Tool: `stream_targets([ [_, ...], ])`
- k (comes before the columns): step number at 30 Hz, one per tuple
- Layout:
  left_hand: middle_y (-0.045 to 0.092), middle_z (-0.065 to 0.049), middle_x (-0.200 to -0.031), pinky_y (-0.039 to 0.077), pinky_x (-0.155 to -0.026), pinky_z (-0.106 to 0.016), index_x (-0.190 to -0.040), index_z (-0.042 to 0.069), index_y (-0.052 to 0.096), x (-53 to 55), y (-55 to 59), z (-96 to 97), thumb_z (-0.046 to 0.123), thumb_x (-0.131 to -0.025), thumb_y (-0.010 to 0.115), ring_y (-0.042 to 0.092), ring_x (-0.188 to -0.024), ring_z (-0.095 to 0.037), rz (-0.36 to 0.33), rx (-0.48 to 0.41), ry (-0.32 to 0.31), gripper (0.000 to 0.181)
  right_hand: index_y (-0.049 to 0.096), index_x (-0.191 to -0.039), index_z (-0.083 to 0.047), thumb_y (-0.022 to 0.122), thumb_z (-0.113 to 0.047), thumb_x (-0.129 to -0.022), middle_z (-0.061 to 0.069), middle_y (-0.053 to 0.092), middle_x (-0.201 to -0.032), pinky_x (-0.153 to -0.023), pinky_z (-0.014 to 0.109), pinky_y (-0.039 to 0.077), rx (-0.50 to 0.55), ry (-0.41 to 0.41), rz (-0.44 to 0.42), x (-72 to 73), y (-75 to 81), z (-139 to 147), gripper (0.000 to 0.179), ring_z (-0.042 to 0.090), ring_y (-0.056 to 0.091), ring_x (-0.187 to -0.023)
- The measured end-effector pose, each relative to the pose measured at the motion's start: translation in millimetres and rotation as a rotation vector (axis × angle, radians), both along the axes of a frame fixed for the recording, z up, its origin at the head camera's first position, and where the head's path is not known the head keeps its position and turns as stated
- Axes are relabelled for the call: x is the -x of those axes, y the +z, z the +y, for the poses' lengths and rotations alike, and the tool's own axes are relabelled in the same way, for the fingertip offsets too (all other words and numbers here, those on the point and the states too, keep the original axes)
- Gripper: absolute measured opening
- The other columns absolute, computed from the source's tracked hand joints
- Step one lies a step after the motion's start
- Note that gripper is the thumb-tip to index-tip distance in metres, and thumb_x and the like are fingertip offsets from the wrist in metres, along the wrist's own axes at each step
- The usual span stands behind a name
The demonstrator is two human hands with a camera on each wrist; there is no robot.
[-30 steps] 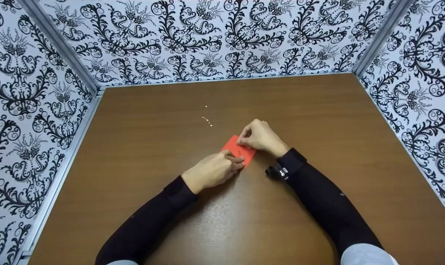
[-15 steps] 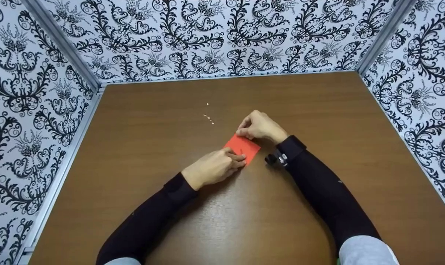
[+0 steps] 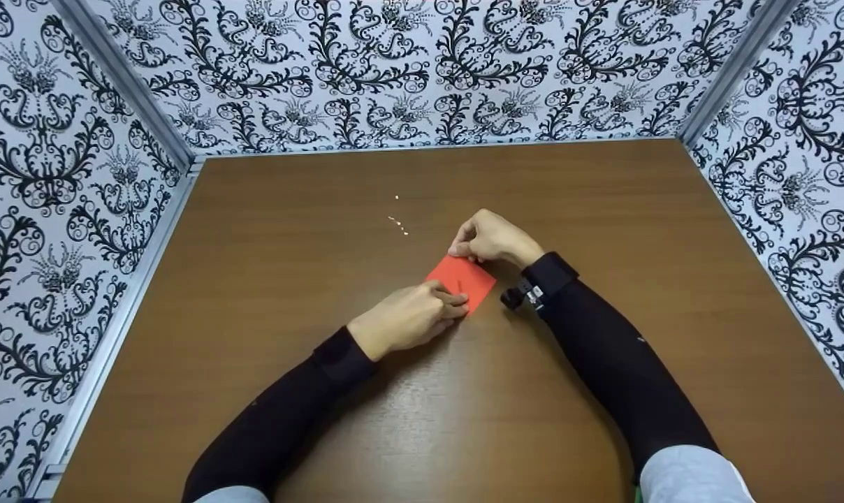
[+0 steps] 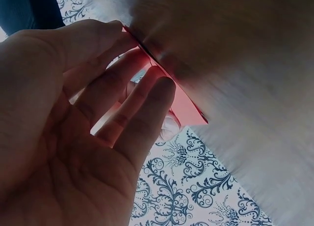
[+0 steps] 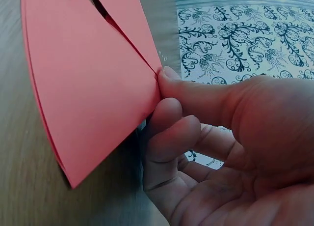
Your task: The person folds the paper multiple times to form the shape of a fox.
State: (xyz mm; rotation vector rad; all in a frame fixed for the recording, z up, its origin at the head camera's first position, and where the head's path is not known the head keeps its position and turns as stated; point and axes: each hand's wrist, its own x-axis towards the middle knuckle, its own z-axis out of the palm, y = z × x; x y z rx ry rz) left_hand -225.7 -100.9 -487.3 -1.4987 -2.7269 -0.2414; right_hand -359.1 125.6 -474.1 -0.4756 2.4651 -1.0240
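Observation:
A folded piece of red paper [image 3: 475, 274] sits between my two hands near the middle of the wooden table. My left hand [image 3: 406, 318] holds its near left part, with fingers laid over the paper's face. Seen from the left wrist, the thumb and fingertips meet the red paper [image 4: 187, 108] along its edge. My right hand [image 3: 495, 239] pinches the far corner between thumb and fingers. In the right wrist view the red paper [image 5: 91, 83] shows layered edges and a narrow dark gap between two flaps, running to the pinched corner.
Several tiny whitish bits [image 3: 398, 222] lie on the table [image 3: 289, 230] beyond the paper. Patterned black-and-white walls [image 3: 373, 77] enclose the back and both sides. A small black camera [image 3: 523, 295] is strapped to the right wrist.
My right hand has moved from over the paper's right part to its far corner, uncovering more red surface. The left hand stays nearly where it was. The head view has shifted slightly.

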Motion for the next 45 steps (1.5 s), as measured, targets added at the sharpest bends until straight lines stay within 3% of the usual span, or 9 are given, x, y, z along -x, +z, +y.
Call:
stream_targets([
  [5,0.078,-0.002,-0.157,0.065,-0.116,-0.043,-0.149,0.013,0.081,-0.4,-1.5,0.4,0.017,-0.115,0.074,0.072,-0.140,-0.027,-0.042,-0.034,0.042,0.034,0.091,-0.106,-0.009,0.083,-0.017,-0.108,-0.008,0.070,-0.070,-0.059,0.020,0.048,-0.004,0.000,0.022,-0.4,-1.0,-0.2,0.012,0.005,0.060,-0.062],
  [11,0.079,-0.002,-0.156,0.066,-0.115,-0.043,-0.147,0.013,0.082,-1.5,-2.5,0.5,0.019,-0.115,0.075,0.073,-0.141,-0.025,-0.013,-0.043,0.043,0.033,0.090,-0.106,-0.008,0.082,-0.016,-0.107,-0.008,0.069,-0.070,-0.060,0.021,0.050,-0.022,-0.001,0.036,0.3,-1.8,-0.7,0.012,0.006,0.062,-0.064],
  [16,0.079,-0.004,-0.156,0.070,-0.107,-0.047,-0.144,0.014,0.083,-1.3,-1.9,-0.1,0.020,-0.114,0.077,0.075,-0.143,-0.029,0.026,-0.054,0.068,0.031,0.091,-0.104,-0.009,0.081,-0.016,-0.108,-0.005,0.073,-0.074,-0.061,0.021,0.052,-0.031,-0.025,0.052,1.9,3.0,0.6,0.013,0.007,0.064,-0.066],
  [21,0.082,-0.005,-0.149,0.072,-0.096,-0.048,-0.138,0.014,0.086,2.3,-0.3,-2.3,0.020,-0.113,0.079,0.079,-0.129,-0.031,0.100,-0.109,0.117,0.027,0.091,-0.105,-0.010,0.079,-0.014,-0.109,-0.001,0.080,-0.085,-0.062,0.021,0.055,-0.023,-0.082,0.079,2.5,13.4,2.6,0.013,0.008,0.067,-0.070],
  [26,0.082,-0.009,-0.149,0.072,-0.096,-0.051,-0.136,0.014,0.086,7.9,4.9,-8.6,0.022,-0.112,0.080,0.079,-0.124,-0.034,0.157,-0.148,0.184,0.026,0.090,-0.108,-0.009,0.079,-0.012,-0.110,0.003,0.082,-0.093,-0.064,0.021,0.057,0.013,-0.147,0.096,2.9,22.2,4.4,0.012,0.009,0.069,-0.074],
  [33,0.079,-0.017,-0.152,0.070,-0.099,-0.057,-0.141,0.009,0.084,18.3,11.0,-21.5,0.022,-0.111,0.082,0.080,-0.126,-0.038,0.176,-0.213,0.253,0.033,0.091,-0.107,-0.014,0.081,-0.018,-0.110,0.005,0.083,-0.090,-0.065,0.023,0.055,0.004,-0.175,0.248,1.5,30.4,6.5,0.011,0.013,0.070,-0.076],
  [39,0.078,-0.018,-0.154,0.068,-0.105,-0.060,-0.143,0.007,0.083,26.1,14.3,-30.8,0.022,-0.112,0.081,0.077,-0.132,-0.041,0.136,-0.229,0.303,0.034,0.090,-0.109,-0.015,0.083,-0.021,-0.111,0.007,0.084,-0.097,-0.068,0.025,0.057,0.044,-0.212,0.296,0.3,38.1,6.2,0.009,0.015,0.073,-0.079],
  [45,0.077,-0.020,-0.155,0.066,-0.108,-0.063,-0.141,0.005,0.083,31.8,16.4,-41.1,0.024,-0.112,0.080,0.077,-0.133,-0.045,0.151,-0.250,0.336,0.035,0.090,-0.110,-0.015,0.085,-0.023,-0.109,0.008,0.085,-0.101,-0.075,0.028,0.058,0.083,-0.244,0.401,-1.1,44.2,6.1,0.009,0.019,0.074,-0.085],
])
